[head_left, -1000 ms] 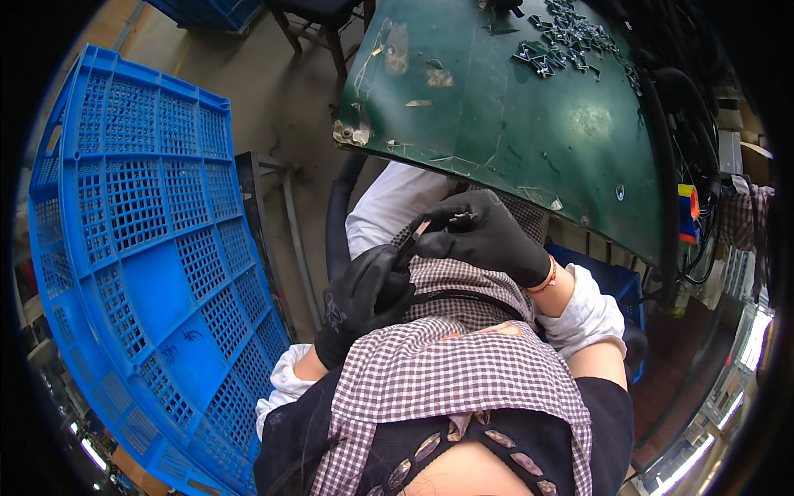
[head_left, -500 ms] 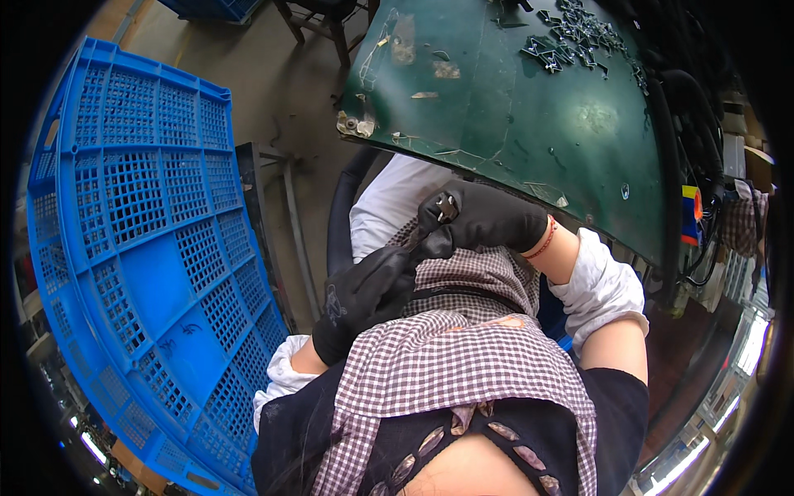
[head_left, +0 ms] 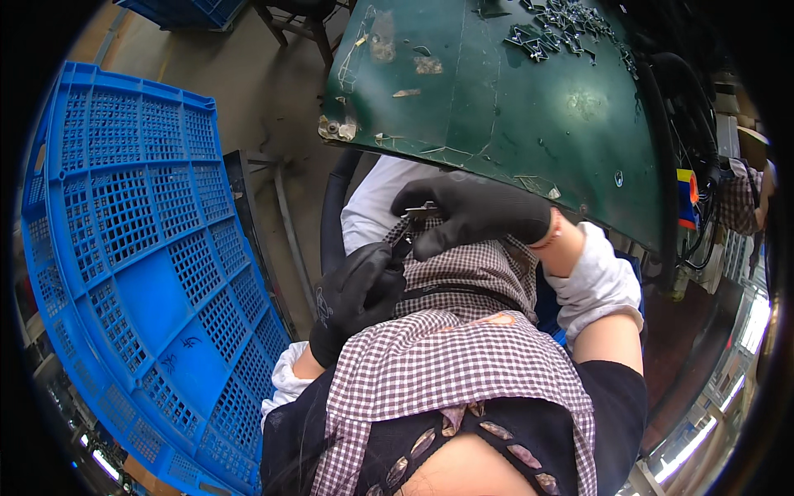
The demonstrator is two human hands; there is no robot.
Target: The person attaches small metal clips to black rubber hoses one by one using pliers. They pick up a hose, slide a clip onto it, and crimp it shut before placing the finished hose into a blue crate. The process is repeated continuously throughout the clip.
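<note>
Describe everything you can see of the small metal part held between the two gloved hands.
The small metal part looks like thin, silvery-grey bent metal, mostly hidden by the gloves. The right hand pinches it from above with black-gloved fingertips, and the left hand meets it from below. It is held over the checked apron, just under the edge of the green table. Its exact shape cannot be made out.

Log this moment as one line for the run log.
left black-gloved hand: against checked apron | right black-gloved hand: pinching small metal part | green worktable ahead | blue plastic crate left
</note>
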